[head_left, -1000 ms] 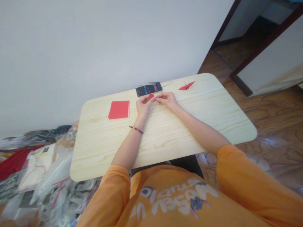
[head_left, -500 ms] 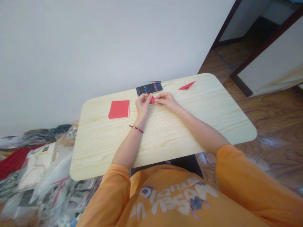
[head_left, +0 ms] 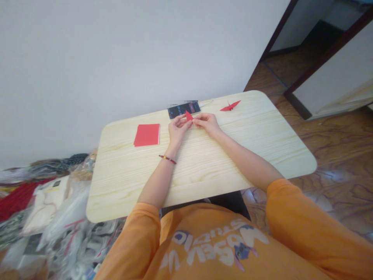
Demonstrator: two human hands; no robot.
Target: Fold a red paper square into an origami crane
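A small piece of folded red paper [head_left: 189,116] is pinched between my two hands above the table, its pointed tip turned up toward the phone. My left hand [head_left: 177,130] grips its left side, thumb pressed near the lower end. From the right, the fingertips of my right hand [head_left: 207,123] close on its lower right corner. The fingers cover part of the folds. To the left lies a stack of square red paper [head_left: 147,135]. A finished red paper crane [head_left: 230,105] rests at the back right, wings spread.
A phone [head_left: 183,110] with a lit timer screen lies at the table's back edge, a white cable [head_left: 206,103] running from it. The pale wooden table [head_left: 122,175] stands against a wall. Bagged clothes [head_left: 64,206] are heaped on the left.
The folded paper has turned, so a narrow point now sticks up where a more compact shape showed before. Both hands have shifted slightly and still hold it.
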